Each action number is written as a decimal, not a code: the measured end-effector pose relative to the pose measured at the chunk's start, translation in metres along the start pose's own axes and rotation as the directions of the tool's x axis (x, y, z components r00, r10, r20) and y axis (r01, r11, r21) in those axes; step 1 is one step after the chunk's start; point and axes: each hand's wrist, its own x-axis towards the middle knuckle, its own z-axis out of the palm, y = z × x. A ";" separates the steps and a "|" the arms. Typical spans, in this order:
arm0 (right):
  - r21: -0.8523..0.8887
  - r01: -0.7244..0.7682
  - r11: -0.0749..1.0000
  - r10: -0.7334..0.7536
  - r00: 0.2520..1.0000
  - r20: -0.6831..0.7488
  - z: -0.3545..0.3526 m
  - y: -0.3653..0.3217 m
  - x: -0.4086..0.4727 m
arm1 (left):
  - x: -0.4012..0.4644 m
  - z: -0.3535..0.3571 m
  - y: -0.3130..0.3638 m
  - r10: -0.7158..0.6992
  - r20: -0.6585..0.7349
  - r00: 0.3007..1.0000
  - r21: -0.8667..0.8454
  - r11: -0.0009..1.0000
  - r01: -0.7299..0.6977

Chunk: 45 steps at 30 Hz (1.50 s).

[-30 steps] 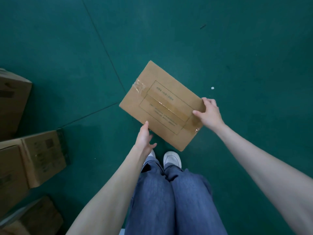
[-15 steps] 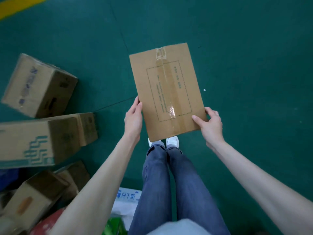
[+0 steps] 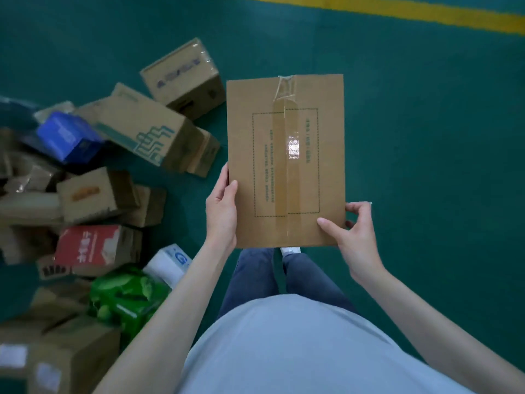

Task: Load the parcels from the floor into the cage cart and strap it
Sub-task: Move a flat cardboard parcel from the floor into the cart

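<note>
Left fingers: we curl them round the flat parcel's left edge, thumb on top.
Right fingers: thumb and fingertips pinch its near right corner.
Flat parcel: held level above the green floor, before our legs.
Other parcels: heaped on the floor, left.

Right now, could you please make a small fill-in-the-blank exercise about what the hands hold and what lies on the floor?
1. Both hands, the left hand and the right hand, hold a flat ____ parcel.
2. The stripe painted on the floor is ____.
3. The heap of parcels lies on the person's ____ side.

Missing words: cardboard; yellow; left
</note>
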 end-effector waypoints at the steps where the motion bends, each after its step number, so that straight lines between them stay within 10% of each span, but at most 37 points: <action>1: -0.018 -0.002 1.000 0.003 0.999 0.048 -0.002 -0.003 -0.004 | -0.011 -0.008 -0.006 -0.005 -0.034 0.999 -0.040 0.999 0.003; 18: -0.519 0.478 0.709 0.086 0.671 0.736 0.118 0.005 -0.119 | -0.200 -0.165 -0.163 -0.354 -0.588 0.728 -0.629 0.765 -0.136; 45: -0.171 0.964 0.202 0.561 0.030 0.828 0.300 0.279 -0.549 | -0.556 -0.378 -0.469 -0.818 -0.560 0.132 -0.695 0.376 -0.613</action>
